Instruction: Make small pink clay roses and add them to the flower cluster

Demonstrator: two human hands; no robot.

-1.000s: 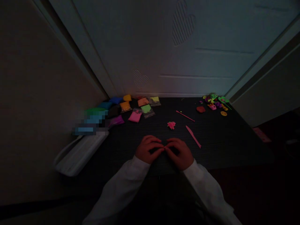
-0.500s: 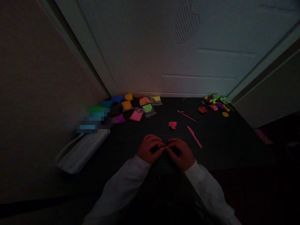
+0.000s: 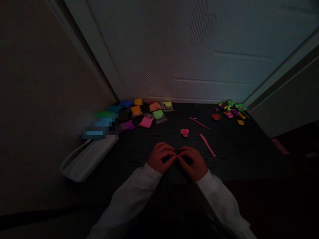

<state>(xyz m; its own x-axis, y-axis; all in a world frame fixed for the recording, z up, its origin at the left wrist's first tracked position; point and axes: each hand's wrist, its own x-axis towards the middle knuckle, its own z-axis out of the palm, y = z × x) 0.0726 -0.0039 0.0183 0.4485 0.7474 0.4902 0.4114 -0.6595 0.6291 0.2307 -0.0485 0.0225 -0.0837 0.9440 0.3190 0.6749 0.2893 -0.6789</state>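
Note:
My left hand [image 3: 160, 159] and my right hand [image 3: 194, 162] meet fingertip to fingertip above the dark table. Both are closed in a pinch around a tiny pink piece of clay [image 3: 177, 156], mostly hidden by the fingers. Just beyond them lies a small cluster of pink clay beads with some greenish edges [image 3: 184, 132]. To the right of it rests a pink plastic clay knife [image 3: 207, 145], and farther back a thin pink modelling stick [image 3: 199, 123]. The scene is dim, so fine detail on the clay is hard to make out.
Bags of coloured clay, among them a pink bag [image 3: 146, 120] and a green one [image 3: 159, 116], lie at the back left beside a white power strip [image 3: 91, 159]. At the back right are a red lump [image 3: 216, 117] and several colourful clay figures [image 3: 229, 108]. A white door [image 3: 174, 49] stands behind.
The view has shifted slightly, so everything sits a little farther right. My left fingertips have closed in nearer to the right ones around the pink piece.

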